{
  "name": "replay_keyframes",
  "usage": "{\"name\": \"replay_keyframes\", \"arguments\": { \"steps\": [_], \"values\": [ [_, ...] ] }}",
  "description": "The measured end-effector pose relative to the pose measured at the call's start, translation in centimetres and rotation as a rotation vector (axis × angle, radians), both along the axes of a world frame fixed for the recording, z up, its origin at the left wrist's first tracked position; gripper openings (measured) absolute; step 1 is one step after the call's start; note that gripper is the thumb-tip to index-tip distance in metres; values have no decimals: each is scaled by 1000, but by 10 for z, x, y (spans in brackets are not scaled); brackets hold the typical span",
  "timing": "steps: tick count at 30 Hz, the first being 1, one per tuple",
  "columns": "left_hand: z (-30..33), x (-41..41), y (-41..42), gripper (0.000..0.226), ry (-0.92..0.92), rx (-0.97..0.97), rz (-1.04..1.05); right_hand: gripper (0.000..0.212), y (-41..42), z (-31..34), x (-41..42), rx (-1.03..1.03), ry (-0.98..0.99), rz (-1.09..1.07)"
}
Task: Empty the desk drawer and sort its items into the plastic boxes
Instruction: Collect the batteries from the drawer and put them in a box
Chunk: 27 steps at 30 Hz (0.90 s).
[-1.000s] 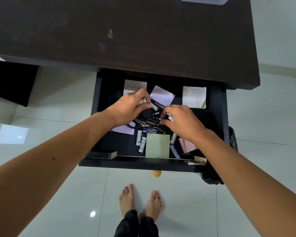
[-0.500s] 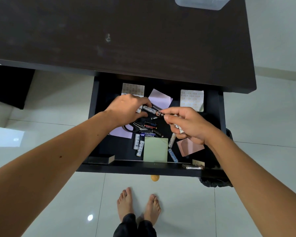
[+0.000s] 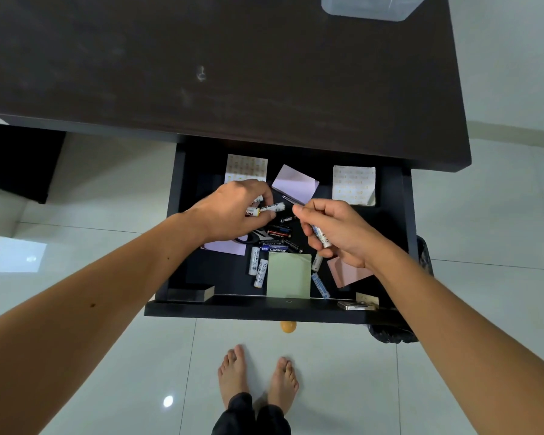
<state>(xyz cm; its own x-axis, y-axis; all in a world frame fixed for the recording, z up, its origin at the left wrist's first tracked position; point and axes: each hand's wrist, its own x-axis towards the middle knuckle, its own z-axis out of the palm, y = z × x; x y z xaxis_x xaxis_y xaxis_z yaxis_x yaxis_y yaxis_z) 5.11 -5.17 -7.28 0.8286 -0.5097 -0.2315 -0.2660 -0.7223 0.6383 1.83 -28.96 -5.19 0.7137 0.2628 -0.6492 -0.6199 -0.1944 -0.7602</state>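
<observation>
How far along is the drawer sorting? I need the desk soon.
Early. Done: the drawer is pulled open. In hand: the left hand holds white batteries, and the right hand holds another battery. Left: loose batteries, scissors and sticky notes are in the drawer, and nothing shows in the visible part of the plastic box on the desk.

both hands have risen from the pile: left hand (image 3: 233, 211) and right hand (image 3: 336, 230) now hold batteries.
</observation>
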Motion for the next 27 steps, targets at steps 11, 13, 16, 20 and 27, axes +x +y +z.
{"name": "replay_keyframes", "arguments": {
  "steps": [11, 13, 16, 20, 27],
  "values": [
    [10, -11, 0, 29, 141, -160, 159, 5, 1, -5, 10, -53, -165, -65],
    [11, -12, 1, 28, 167, -171, 197, 8, 2, -6, 10, -73, -160, -63],
    [14, -16, 2, 14, 200, -216, 243, 13, 4, -7, 9, -211, -264, 41],
    [18, -18, 3, 13, 194, -205, 273, 10, 6, -12, 13, -530, -553, 255],
    [15, -21, 4, 13, 276, -166, 269, 14, 5, -23, 12, -752, -701, 498]
  ]
}}
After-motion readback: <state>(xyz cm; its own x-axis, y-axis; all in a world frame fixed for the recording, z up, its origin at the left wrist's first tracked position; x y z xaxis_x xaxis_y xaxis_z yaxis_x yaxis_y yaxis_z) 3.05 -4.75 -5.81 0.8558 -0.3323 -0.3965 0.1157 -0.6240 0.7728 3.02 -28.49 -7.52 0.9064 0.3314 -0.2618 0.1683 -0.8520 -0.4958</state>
